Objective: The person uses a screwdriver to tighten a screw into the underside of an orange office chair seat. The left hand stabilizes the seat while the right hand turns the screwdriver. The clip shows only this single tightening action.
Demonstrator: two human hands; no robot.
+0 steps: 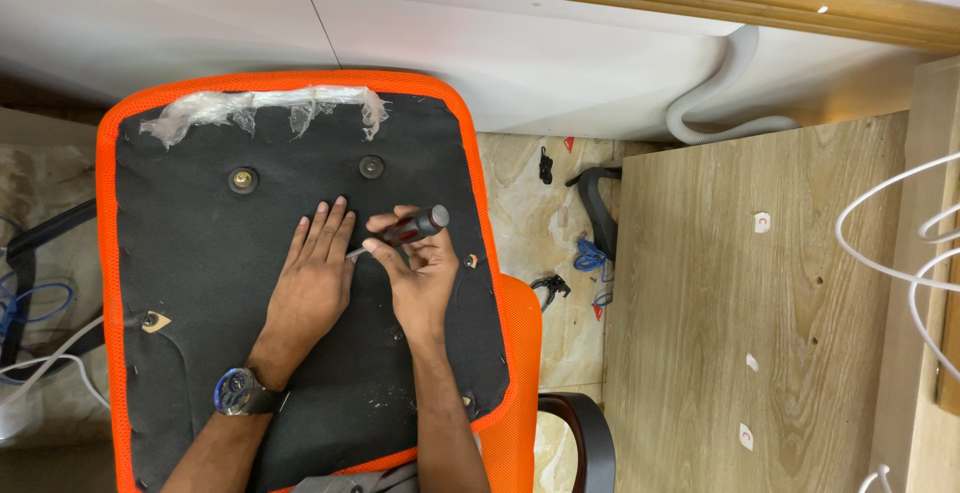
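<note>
An upturned orange chair seat (110, 253) with a black fabric underside fills the left half of the view. My left hand (312, 278) lies flat on the black fabric, fingers spread and pointing away from me. Beside it my right hand (420, 273) grips a screwdriver (410, 227) with a red-and-black handle. Its metal shaft points left, toward my left fingers. Two round metal bolt fittings (243, 180) (371, 166) sit in the fabric above my hands. A wristwatch (238, 392) is on my left wrist.
Torn clear plastic (250, 108) clings to the seat's far edge. A wooden panel (760, 333) stands at the right, with white cables (900, 253) beyond it. A black armrest (596, 208) and small black parts lie on the marble floor. Blue and white cables (40, 323) lie at the left.
</note>
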